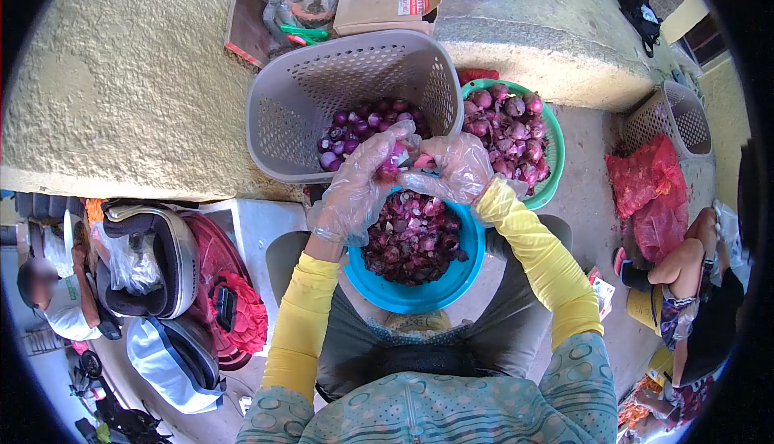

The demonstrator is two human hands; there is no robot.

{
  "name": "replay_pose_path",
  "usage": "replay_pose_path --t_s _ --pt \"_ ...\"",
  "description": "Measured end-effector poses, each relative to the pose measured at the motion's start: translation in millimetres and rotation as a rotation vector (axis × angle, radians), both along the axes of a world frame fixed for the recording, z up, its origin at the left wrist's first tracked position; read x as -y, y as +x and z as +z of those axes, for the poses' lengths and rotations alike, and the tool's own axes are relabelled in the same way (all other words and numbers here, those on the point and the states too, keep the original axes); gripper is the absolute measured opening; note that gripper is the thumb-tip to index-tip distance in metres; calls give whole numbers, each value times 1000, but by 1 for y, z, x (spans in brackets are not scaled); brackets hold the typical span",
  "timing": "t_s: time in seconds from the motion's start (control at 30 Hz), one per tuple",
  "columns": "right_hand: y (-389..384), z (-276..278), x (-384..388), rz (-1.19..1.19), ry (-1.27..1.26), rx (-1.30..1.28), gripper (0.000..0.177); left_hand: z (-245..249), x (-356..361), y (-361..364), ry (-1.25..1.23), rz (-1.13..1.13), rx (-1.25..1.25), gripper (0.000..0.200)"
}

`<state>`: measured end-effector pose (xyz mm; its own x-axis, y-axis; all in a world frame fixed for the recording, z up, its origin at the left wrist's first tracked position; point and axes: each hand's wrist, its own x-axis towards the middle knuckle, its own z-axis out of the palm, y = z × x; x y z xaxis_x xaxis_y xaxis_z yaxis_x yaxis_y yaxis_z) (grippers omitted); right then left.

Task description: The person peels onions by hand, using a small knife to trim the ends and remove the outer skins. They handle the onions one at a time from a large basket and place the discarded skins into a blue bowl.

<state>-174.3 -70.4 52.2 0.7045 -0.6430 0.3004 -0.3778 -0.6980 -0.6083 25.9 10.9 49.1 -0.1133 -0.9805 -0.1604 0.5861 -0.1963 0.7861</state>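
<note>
In the head view, the left hand (pixel 353 182), in a clear plastic glove, is at the centre of the frame, its grip pinching a red onion (pixel 395 160) between thumb and fingers. The right hand (pixel 458 168), gloved likewise, is just to the right with its fingers bent inward and its thumb pointing toward the onion. A small reddish thing (pixel 423 162) shows at its fingertips; I cannot tell what it is or whether that grip is closed on it.

The held onion is in front of the near rim of a grey perforated basket (pixel 270 113) at upper centre, with shiny purple onions (pixel 367 125) inside. Right of the basket, a green basket (pixel 556 145) contains onions with dry skins (pixel 512 129). Below the hands, at the centre of the frame, a blue basin (pixel 476 258) holds a heap of dark onion skins (pixel 415 238).

At the top, a cardboard box (pixel 379 15) stands behind the grey basket. Red mesh sacking (pixel 649 190) lies at right, near a seated person (pixel 709 323). A helmet (pixel 187 266) rests at lower left.
</note>
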Motion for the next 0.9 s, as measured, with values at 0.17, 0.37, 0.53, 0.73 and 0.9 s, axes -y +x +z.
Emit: replay_pose_path --t_s 0.17,0.37,0.53,0.73,0.9 --pt "2 5 -2 15 34 54 49 2 -1 1 -16 -18 29 42" --pt "1 -4 -1 23 64 -10 46 8 -2 -2 25 7 -48 39" --pt "2 -9 -2 75 82 0 44 3 -1 0 -27 -17 -13 38" --pt "3 1 -3 94 15 14 44 -1 0 -2 -21 64 -73 34" --pt "-1 -1 1 -18 57 27 44 4 -3 1 -6 25 -56 35"
